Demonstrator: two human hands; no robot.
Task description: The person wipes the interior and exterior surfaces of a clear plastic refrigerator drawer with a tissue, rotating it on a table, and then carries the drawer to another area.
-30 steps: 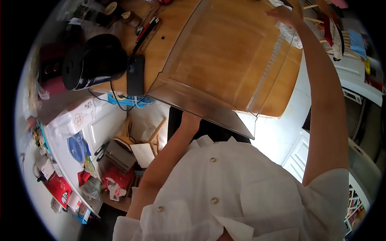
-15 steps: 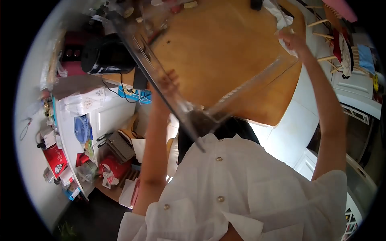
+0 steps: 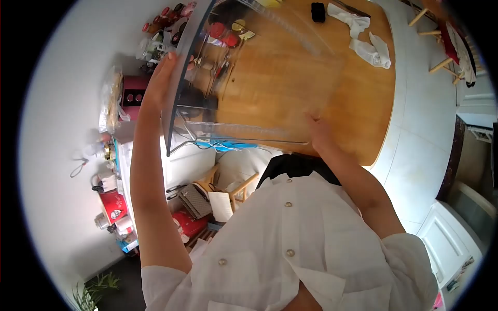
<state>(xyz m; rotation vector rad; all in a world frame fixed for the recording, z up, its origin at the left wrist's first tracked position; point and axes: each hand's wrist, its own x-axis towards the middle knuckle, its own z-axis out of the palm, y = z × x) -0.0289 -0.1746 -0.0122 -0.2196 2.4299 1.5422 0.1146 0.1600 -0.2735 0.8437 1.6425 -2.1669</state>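
Note:
A large clear plastic bin (image 3: 259, 98) is tilted above the wooden table (image 3: 363, 114), with its grey-edged panel on the left. My left hand (image 3: 163, 78) grips that panel's outer side, the fingertips reaching its edge. At the bin's near right edge is my right hand (image 3: 317, 129), its fingers closed against the clear plastic. A white crumpled cloth (image 3: 371, 52) lies at the table's far right, touched by neither hand.
Through the plastic, jars with red lids (image 3: 218, 32) and some utensils (image 3: 220, 75) show on the table. A small black object (image 3: 318, 12) lies at the back. Below left are a patterned bag (image 3: 196, 201) and a wooden chair (image 3: 245, 185). Stools stand at the upper right.
The bin has turned and moved left, its grey-edged panel now upright at the left. My left hand has risen to that panel. My right hand has come down from the cloth to the near edge.

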